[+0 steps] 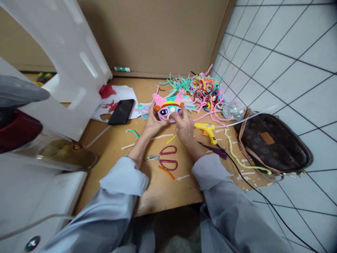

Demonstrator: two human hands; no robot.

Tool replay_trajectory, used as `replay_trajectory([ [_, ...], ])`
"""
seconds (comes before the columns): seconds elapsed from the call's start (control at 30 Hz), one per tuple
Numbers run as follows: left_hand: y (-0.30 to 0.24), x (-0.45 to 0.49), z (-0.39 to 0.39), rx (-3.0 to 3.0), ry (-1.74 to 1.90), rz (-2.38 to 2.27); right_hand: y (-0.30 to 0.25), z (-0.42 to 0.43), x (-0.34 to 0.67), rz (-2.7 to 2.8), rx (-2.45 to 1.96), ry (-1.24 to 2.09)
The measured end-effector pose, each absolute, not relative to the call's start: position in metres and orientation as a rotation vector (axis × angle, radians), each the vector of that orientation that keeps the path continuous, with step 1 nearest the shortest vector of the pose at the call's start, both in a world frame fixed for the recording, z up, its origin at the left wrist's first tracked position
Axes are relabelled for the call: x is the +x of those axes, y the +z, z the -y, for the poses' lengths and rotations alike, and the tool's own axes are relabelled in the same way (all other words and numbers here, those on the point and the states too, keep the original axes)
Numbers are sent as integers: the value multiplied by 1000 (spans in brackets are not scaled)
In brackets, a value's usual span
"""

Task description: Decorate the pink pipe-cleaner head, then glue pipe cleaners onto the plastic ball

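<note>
A pipe-cleaner animal head (170, 105) with pink ears, a yellow and red band and blue eyes is held up over the table. My left hand (153, 123) grips its left side, thumb along the bottom. At the lower right of the face, my right hand (184, 124) presses with its fingers closed; part of the face is hidden behind them. Red-handled scissors (164, 158) lie open below my hands. Right of my right hand rests a yellow glue gun (206, 130) with a clear glue stick in its back.
A tangle of coloured pipe cleaners (202, 88) lies at the back right. A brown handbag (273, 144) stands at the right by the tiled wall. On the left are a black phone (121, 111), white paper (126, 92) and a jar (58, 153). Bits of pipe cleaner lie scattered.
</note>
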State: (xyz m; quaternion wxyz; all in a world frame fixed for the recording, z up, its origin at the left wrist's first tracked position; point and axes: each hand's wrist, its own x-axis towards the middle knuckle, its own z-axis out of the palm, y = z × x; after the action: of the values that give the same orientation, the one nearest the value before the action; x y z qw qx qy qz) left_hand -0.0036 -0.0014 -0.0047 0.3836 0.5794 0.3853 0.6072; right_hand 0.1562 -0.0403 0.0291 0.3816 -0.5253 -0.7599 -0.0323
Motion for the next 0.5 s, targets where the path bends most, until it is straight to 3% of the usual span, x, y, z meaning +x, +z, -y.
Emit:
replay_trajectory([
  [0.5,1,1,3,1476,1557,-943,33,39,160,1920,-1314,-67],
])
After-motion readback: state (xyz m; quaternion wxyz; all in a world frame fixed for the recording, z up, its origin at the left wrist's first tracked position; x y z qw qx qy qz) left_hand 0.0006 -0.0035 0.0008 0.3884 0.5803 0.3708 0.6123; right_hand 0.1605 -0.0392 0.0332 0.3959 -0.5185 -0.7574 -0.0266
